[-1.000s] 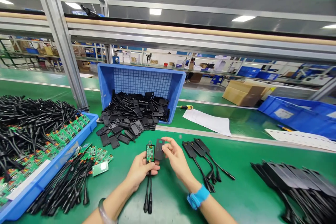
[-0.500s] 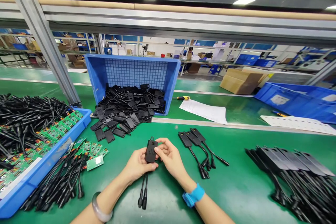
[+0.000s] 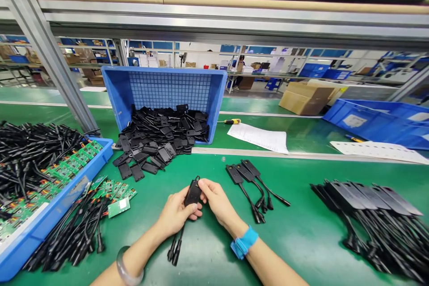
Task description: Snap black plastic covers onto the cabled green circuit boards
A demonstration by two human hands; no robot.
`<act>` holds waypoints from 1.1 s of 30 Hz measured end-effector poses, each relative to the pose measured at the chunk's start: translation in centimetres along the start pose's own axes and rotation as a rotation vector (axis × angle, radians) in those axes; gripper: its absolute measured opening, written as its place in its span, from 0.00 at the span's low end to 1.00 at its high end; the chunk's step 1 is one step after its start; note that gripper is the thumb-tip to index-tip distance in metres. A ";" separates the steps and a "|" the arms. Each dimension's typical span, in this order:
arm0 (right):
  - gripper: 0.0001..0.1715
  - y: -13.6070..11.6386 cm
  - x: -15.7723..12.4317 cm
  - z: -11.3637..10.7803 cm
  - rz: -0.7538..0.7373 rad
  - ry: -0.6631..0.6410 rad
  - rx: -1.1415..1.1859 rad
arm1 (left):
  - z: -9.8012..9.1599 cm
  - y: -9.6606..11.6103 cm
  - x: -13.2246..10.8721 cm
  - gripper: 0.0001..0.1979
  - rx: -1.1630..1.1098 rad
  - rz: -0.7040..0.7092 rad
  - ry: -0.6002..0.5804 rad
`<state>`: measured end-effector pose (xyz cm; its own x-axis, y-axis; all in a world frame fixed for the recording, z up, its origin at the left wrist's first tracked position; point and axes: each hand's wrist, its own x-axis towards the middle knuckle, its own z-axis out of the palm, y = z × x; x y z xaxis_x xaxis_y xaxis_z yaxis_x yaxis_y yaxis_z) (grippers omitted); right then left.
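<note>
Both hands meet over the green mat at the bottom middle. My left hand (image 3: pixel 176 213) is closed around a small black cased module (image 3: pixel 193 193), and two black cables with plugs (image 3: pixel 174 246) hang from it toward me. My right hand (image 3: pixel 214 200) pinches the module's top and right side with thumb and fingers. The green circuit board is hidden under the black cover. A blue band sits on my right wrist and a bangle on my left.
A tipped blue crate (image 3: pixel 164 94) spills black covers (image 3: pixel 157 140) behind my hands. A blue tray (image 3: pixel 63 196) of green boards with cables lies left, loose ones (image 3: pixel 100 205) beside it. Three finished modules (image 3: pixel 250 178) lie right, a larger black pile (image 3: pixel 372 214) farther right.
A second ago the green board and the black cover were held side by side. The cover now sits over the board, and both hands have drawn slightly lower, pressing the module.
</note>
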<state>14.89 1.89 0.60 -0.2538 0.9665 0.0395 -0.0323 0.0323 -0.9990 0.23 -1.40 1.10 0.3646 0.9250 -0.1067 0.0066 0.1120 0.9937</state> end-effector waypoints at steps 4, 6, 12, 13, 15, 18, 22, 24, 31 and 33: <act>0.23 0.2 -0.4 0.4 -0.069 0.042 -0.206 | 0.2 -0.3 0.2 0.31 -0.174 -0.010 0.026; 0.26 0.2 -0.9 0.8 -0.221 0.080 -0.430 | 0.2 -0.6 0.3 0.46 -0.335 0.003 0.027; 0.26 -0.4 -0.7 -0.4 -0.342 0.103 -1.113 | -0.2 -0.6 0.1 0.67 -0.502 -0.079 -0.081; 0.25 -0.6 -0.5 -1.1 -0.302 0.149 -1.240 | -0.3 -0.6 0.1 0.66 -0.490 -0.097 -0.066; 0.23 -1.2 -0.1 -2.6 -0.208 0.232 -1.469 | -0.4 -0.5 0.1 0.64 -0.457 -0.115 -0.023; 0.20 -1.7 0.1 -4.7 -0.090 0.295 -1.688 | -0.5 -0.8 0.2 0.60 -0.414 -0.088 0.002; 0.19 -1.2 0.0 -5.5 -0.112 0.336 -1.798 | -1.5 0.1 -0.1 0.47 0.039 0.034 0.077; 0.19 -0.6 -0.2 -4.9 -0.217 0.296 -1.756 | -2.8 1.8 -1.1 0.37 0.517 0.122 0.130; 0.15 0.6 -1.5 -1.2 -0.390 -0.054 -1.339 | -8.9 7.4 -8.7 0.18 1.509 -0.449 0.489; 0.16 0.4 -2.0 -0.4 -0.361 -0.135 -1.161 | -10.7 7.3 -10.9 0.17 1.509 -0.553 0.507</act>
<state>15.74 0.07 0.12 -0.5089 0.8232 0.2518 0.7427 0.5678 -0.3550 -13.70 -6.77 9.18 -0.2996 0.9450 -0.1308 0.9540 0.2952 -0.0529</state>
